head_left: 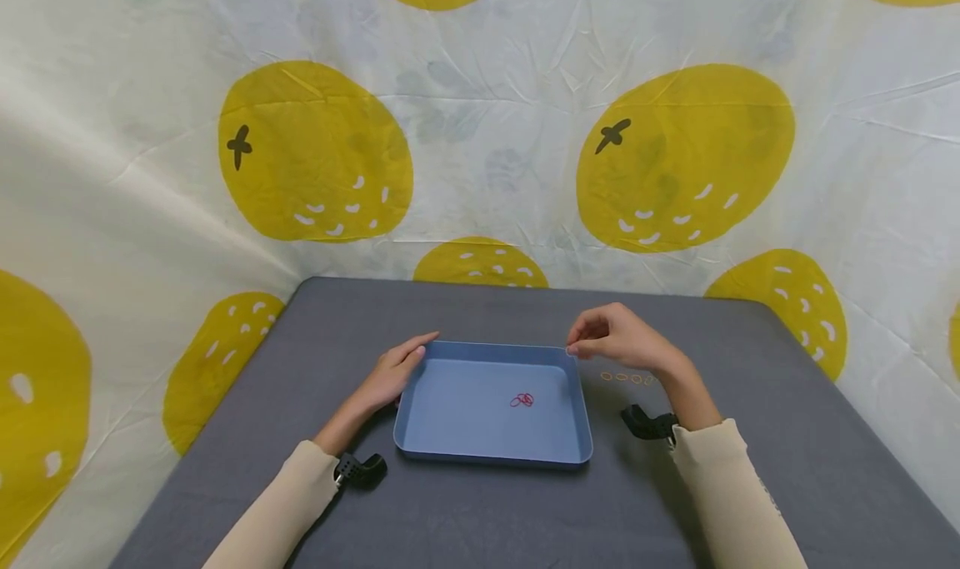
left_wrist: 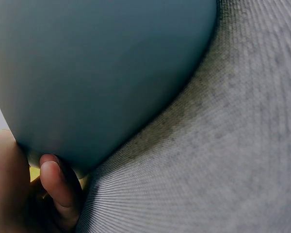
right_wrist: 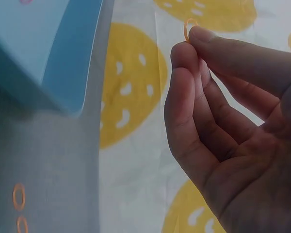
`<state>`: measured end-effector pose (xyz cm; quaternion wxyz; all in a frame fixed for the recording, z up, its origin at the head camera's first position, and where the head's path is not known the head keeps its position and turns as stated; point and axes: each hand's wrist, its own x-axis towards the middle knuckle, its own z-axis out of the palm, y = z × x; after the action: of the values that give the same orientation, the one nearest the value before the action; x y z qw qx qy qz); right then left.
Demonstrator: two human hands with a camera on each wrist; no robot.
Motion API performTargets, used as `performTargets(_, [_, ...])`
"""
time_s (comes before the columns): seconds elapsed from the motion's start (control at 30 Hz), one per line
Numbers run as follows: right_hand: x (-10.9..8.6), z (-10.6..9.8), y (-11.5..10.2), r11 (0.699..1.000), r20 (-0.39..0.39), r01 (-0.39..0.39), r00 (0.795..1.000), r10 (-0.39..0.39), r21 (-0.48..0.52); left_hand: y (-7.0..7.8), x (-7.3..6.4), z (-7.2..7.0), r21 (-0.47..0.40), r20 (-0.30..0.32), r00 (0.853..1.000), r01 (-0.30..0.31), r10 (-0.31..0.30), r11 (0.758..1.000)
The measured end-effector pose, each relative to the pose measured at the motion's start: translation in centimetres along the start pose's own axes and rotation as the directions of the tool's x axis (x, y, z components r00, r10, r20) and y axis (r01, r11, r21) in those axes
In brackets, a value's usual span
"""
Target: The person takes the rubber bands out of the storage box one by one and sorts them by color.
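A blue tray [head_left: 480, 423] lies in the middle of the grey table. My left hand [head_left: 393, 372] grips its left side near the far corner; in the left wrist view, bent fingers [left_wrist: 58, 187] press against the tray's outer wall. Between the thumb and fingertip of my right hand [head_left: 626, 336] a small orange rubber band [right_wrist: 186, 30] is pinched, held up near the tray's far right corner. Inside the tray, right of its middle, several red rubber bands [head_left: 522, 400] lie in a loose cluster.
Several orange rubber bands [head_left: 621, 377] lie in a row on the table [head_left: 480, 511], right of the tray and below my right hand. A white cloth with yellow fruit shapes [head_left: 495, 177] hangs behind the table. Each wrist wears a black camera band [head_left: 648, 423].
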<state>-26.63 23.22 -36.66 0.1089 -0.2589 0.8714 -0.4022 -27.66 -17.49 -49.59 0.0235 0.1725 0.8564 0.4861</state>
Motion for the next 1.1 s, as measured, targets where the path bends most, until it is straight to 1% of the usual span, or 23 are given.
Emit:
performTargets(0.17, [-1.3,-1.3,1.5,1.0,-0.037,-0.02,0.999,0.02,0.003,0.1,-0.1,-0.1,-0.004,-0.008,1.0,-0.007,0.007,1.0])
performTargets(0.3, [-2.5,-2.2,2.7,0.999,-0.069,-0.047,0.997,0.046,-0.001,0.1,-0.1,-0.1,-0.004,0.0,1.0,-0.003,0.003,1.0])
performTargets(0.63, [-4.8,-3.1,5.6,0.997,-0.126,-0.082,0.988,0.083,0.012,0.1,-0.2,-0.1,-0.009,0.002,1.0,0.002,-0.002,1.0])
performTargets(0.8, [-5.4,-3.4,6.8,0.992,-0.135,-0.125,0.983,0.124,0.001,0.2,-0.3,-0.1,0.001,-0.002,1.0,-0.001,0.001,1.0])
performTargets(0.9, [-5.8,-3.5,7.5,0.99,-0.129,-0.141,0.981,0.142,0.016,0.2,-0.3,-0.1,0.008,-0.003,1.0,0.002,-0.002,1.0])
performTargets(0.97, [-6.1,-3.7,8.0,0.988,-0.123,-0.15,0.981,0.152,0.024,0.2,-0.3,-0.1,-0.005,-0.001,1.0,0.013,-0.013,1.0])
performTargets(1.1, [-7.0,-4.1,9.0,0.983,-0.127,-0.182,0.975,0.184,0.031,0.1,-0.2,0.0,-0.019,0.017,1.0,0.009,-0.009,1.0])
